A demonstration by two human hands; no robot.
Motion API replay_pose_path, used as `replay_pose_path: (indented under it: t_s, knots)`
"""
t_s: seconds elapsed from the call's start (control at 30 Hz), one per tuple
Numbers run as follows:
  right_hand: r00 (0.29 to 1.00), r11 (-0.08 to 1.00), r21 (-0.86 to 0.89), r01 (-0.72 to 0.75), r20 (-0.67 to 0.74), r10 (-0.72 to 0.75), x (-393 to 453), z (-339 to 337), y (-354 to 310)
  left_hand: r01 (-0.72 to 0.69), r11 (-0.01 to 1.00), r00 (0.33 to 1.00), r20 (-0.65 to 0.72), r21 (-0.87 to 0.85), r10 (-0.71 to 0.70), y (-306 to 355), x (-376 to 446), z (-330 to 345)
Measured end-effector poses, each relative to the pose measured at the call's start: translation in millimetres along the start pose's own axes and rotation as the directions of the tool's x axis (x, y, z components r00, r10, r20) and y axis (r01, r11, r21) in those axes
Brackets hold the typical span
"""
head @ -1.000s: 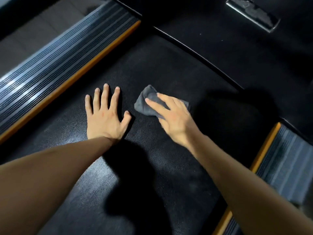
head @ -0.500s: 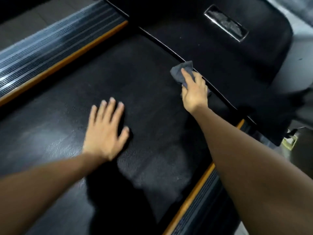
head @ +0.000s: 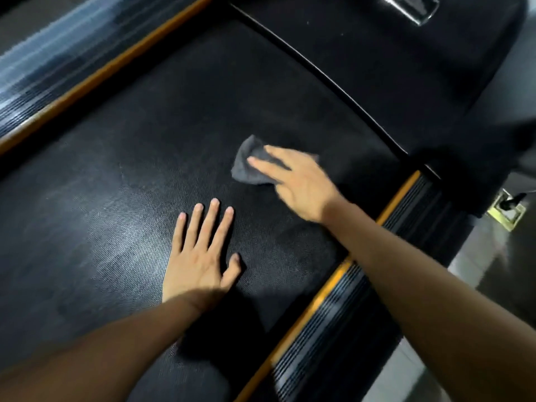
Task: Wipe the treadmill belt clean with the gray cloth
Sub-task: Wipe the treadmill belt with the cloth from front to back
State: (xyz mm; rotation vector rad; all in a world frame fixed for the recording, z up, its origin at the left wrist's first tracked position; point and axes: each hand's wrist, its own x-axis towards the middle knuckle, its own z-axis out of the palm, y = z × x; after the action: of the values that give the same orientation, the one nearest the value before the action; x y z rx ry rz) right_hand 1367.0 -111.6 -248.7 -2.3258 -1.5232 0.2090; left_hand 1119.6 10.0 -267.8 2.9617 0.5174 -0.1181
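The black textured treadmill belt (head: 121, 198) fills the middle of the view. A crumpled gray cloth (head: 246, 165) lies on it right of centre. My right hand (head: 298, 184) presses flat on the cloth, fingers pointing left, covering its right part. My left hand (head: 203, 250) rests palm down on the belt just below the cloth, fingers spread, holding nothing.
Ribbed side rails with orange edging run along both sides of the belt, the left rail (head: 58, 62) and the right rail (head: 348, 300). The black motor cover (head: 391, 68) lies beyond the belt's far end. Grey floor (head: 478, 271) shows at the right.
My right hand has slid the cloth back from the belt's far edge by the motor cover toward the middle of the belt. My left hand stays flat on the belt.
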Motion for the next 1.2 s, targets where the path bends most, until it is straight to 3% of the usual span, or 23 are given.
replay_pose_path:
  t_s: [0.07, 0.17, 0.2, 0.27, 0.37, 0.43, 0.47, 0.6, 0.7, 0.77, 0.83, 0.9, 0.97, 1.0, 1.03, 1.07, 1.13, 1.2]
  knots:
    - [0.958, 0.974, -0.035, -0.223, -0.195, 0.212, -7, -15, 46, 0.0, 1.0, 1.0, -0.01, -0.004, 0.0, 0, 0, 0]
    - [0.785, 0.835, 0.004, -0.55, -0.337, 0.519, -12, -32, 76, 0.007, 1.0, 1.0, -0.015, -0.01, -0.008, 1, 0, -1]
    - [0.776, 0.83, 0.015, -0.558, -0.345, 0.528, -10, -28, 66, 0.01, 1.0, 1.0, -0.016, -0.011, -0.01, 1, 0, -2]
    - [0.827, 0.886, 0.022, -0.464, -0.349, 0.441, -11, -10, 31, 0.016, 1.0, 1.0, -0.016, -0.018, -0.016, 1, -1, -2]
    - [0.95, 0.965, 0.015, -0.263, -0.168, 0.262, -36, 13, -29, 0.018, 1.0, 1.0, -0.024, -0.025, -0.019, 1, -2, -1]
    - [0.989, 0.989, -0.034, -0.145, -0.043, 0.144, -48, 4, -23, 0.017, 0.999, 0.999, -0.03, -0.033, -0.018, 1, -2, 0]
    - [0.987, 0.987, -0.065, -0.144, -0.074, 0.139, -48, -3, -6, 0.018, 0.999, 0.999, -0.035, -0.037, -0.02, 2, -1, -1]
    - [0.854, 0.859, -0.167, -0.485, -0.302, 0.424, -44, -32, 59, 0.024, 0.998, 0.998, -0.054, -0.05, -0.027, 4, -1, -1]
    - [0.804, 0.779, -0.256, -0.572, -0.365, 0.47, -44, -38, 57, 0.015, 0.999, 0.998, -0.061, -0.05, -0.018, 4, 0, -1]
    - [0.738, 0.741, -0.181, -0.647, -0.393, 0.549, -39, -32, 38, 0.02, 0.999, 0.998, -0.066, -0.05, -0.023, 3, -2, 0]
    - [0.699, 0.739, -0.005, -0.673, -0.33, 0.635, -43, -17, 7, 0.025, 0.999, 0.997, -0.065, -0.039, -0.027, 4, -3, 0]
    - [0.755, 0.809, 0.156, -0.567, -0.294, 0.586, -56, 7, -32, 0.021, 0.999, 0.998, -0.058, -0.041, -0.024, 4, -2, -1]
    - [0.922, 0.946, 0.022, -0.324, -0.215, 0.321, -80, 18, -63, 0.022, 0.999, 0.998, -0.066, -0.033, -0.025, 4, -2, -1]
    - [0.974, 0.983, -0.032, -0.181, -0.147, 0.174, -87, 13, -59, 0.02, 0.999, 0.997, -0.068, -0.032, -0.022, 4, -1, -2]
    - [0.991, 0.995, -0.051, -0.089, -0.103, 0.083, -86, 1, -45, 0.02, 0.999, 0.997, -0.067, -0.035, -0.022, 4, -3, -2]
    - [0.991, 0.993, -0.084, -0.085, -0.111, 0.076, -85, -9, -22, 0.019, 0.999, 0.997, -0.07, -0.04, -0.022, 4, -3, -2]
    - [0.929, 0.943, -0.072, -0.324, -0.215, 0.303, -79, -35, 34, 0.023, 0.999, 0.997, -0.075, -0.047, -0.026, 4, -2, -1]
    - [0.799, 0.807, -0.114, -0.58, -0.273, 0.536, -75, -56, 70, 0.023, 0.999, 0.997, -0.066, -0.046, -0.026, 4, -1, -2]
